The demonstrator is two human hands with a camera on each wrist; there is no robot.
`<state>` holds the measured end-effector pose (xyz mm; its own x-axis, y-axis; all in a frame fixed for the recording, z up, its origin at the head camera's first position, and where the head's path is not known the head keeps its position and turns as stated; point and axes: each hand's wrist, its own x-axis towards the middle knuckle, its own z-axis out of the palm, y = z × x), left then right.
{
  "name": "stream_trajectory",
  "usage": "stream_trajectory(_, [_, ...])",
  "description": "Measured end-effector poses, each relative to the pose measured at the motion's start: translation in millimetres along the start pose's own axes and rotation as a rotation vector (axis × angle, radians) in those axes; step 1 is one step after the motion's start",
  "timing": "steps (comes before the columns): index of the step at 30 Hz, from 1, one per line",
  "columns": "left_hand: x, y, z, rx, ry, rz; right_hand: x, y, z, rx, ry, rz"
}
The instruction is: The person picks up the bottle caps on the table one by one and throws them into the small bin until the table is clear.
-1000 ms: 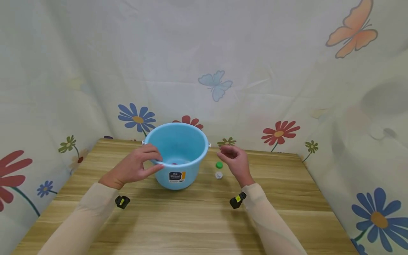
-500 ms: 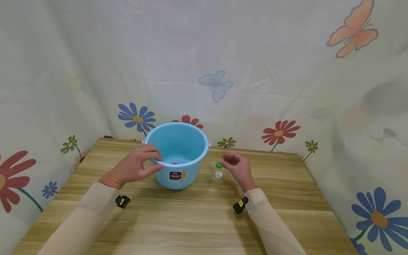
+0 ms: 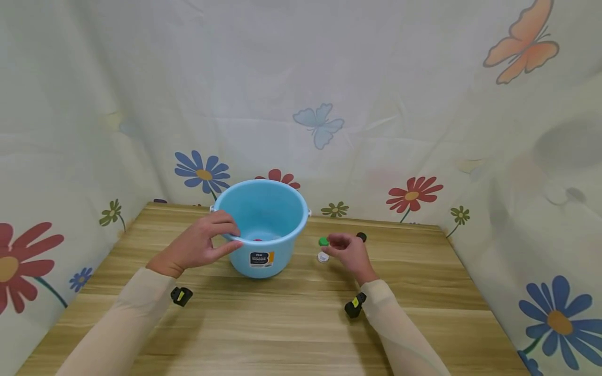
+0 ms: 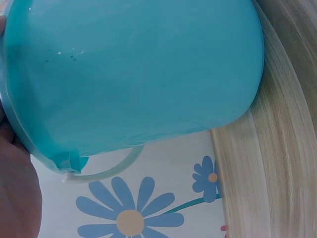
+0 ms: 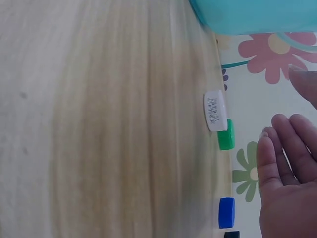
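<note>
In the head view my left hand (image 3: 199,243) grips the near-left rim of a light blue bucket (image 3: 261,250), thumb outside and fingers over the edge. The left wrist view has the bucket's side wall (image 4: 143,74) large, with part of the hand (image 4: 17,183) at the rim. My right hand (image 3: 350,255) hovers above the table with nothing in it, fingers extended and thumb apart. Near its fingertips lie a white bottle cap (image 3: 323,257) and a green cap (image 3: 323,241). A blue cap (image 5: 227,212) appears in the right wrist view. A black cap (image 3: 361,236) sits behind the hand.
The wooden table (image 3: 263,329) ends at a pale flowered curtain (image 3: 367,104) behind and at both sides. Something small and red (image 3: 257,240) shows inside the bucket, mostly hidden by its rim. The bucket's handle (image 4: 106,171) hangs at the far side.
My right hand has come down and slightly nearer to me, beside the white and green caps. The black cap has come into sight behind it. My left hand stays on the bucket's rim.
</note>
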<state>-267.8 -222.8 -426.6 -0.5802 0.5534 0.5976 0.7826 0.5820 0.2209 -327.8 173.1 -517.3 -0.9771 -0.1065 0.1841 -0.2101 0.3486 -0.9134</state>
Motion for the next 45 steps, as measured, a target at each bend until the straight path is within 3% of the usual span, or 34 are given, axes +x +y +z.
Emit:
stream_trajectory(22, [1.3,-0.7,0.5,0.002,-0.005,0.003,6,22,11,-0.187,-0.008,0.003])
stream_trajectory(34, [1.2,0.0,-0.5,-0.003,0.006,0.003,6,19,15,-0.239,-0.029,0.043])
stream_trajectory(45, [1.5,-0.2,-1.0,-0.008,-0.001,-0.007,8,19,18,-0.324,-0.05,0.013])
